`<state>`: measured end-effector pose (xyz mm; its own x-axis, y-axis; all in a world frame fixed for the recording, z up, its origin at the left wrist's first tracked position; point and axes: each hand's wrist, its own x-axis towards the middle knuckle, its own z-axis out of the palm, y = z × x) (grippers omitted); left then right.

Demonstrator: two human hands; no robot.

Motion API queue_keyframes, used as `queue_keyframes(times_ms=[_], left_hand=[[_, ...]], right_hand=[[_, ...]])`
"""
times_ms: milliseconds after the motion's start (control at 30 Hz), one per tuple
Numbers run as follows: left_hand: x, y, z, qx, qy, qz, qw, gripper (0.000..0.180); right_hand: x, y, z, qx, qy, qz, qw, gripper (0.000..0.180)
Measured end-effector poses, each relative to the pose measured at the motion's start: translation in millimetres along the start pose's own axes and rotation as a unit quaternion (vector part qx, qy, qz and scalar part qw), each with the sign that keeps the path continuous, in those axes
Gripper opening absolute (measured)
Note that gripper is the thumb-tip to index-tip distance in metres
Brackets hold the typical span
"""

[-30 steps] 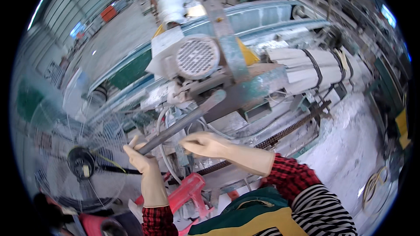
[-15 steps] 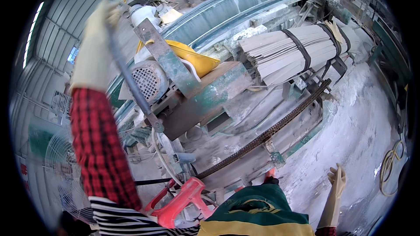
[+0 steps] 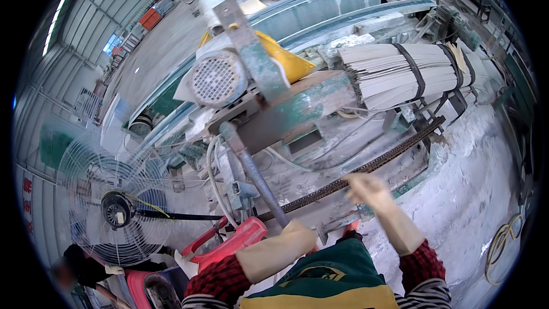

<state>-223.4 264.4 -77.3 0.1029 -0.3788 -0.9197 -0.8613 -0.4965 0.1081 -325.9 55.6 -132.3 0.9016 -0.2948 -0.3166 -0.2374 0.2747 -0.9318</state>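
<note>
Left hand, gloved, grips the lower end of long grey metal lever; its axis runs up-left toward round grilled grey motor. Right hand, blurred, open, free beside dark chain.

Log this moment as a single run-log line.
left hand: gripping lever handle | right hand: free, blurred, above chain | motor: above lever

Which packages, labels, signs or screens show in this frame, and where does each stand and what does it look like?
Bundle of pale flat strips: upper right on the machine, bound by dark straps, long and blocky.
Red marks on the white wall: far left edge, too small to make out.
White tag on the fan hub: lower left, small, behind the round wire guard.
No screens show.
</note>
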Motion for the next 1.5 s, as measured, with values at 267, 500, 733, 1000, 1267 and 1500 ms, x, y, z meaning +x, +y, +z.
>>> queue_keyframes(times_ms=[267, 500, 733, 1000, 1267, 1500], left_hand=[[-65.6, -108.1, 129.0, 0.052, 0.225, -0.084, 0.969, 0.039], [-88.6, -92.5, 180.3, -0.723, 0.534, 0.19, 0.396, 0.056], [-77.1, -199.1, 152.9, -0.718, 0.642, 0.219, 0.157, 0.045], [-163.2, -287.2, 24.3, -0.663, 0.692, 0.279, -0.057, 0.054], [-243.9, -281.6, -305.1, -0.492, 0.778, 0.269, 0.283, 0.03], [-58.7, -16.2, -359.8, -0.146, 0.699, 0.109, 0.692, 0.031]], right_hand=[[30.4, -37.6, 273.8, -0.194, -0.254, 0.035, 0.947, 0.045], [31.4, -53.8, 343.5, 0.052, -0.213, 0.031, 0.975, 0.051], [46.1, -79.9, 322.8, -0.201, -0.251, -0.056, 0.945, 0.047], [-13.5, -33.5, 64.6, -0.235, -0.058, -0.094, 0.966, 0.034], [-247.8, 120.8, -157.0, 0.008, 0.556, 0.093, 0.826, 0.038], [-167.6, 76.0, -116.9, 0.012, 0.481, 0.002, 0.876, 0.041]])
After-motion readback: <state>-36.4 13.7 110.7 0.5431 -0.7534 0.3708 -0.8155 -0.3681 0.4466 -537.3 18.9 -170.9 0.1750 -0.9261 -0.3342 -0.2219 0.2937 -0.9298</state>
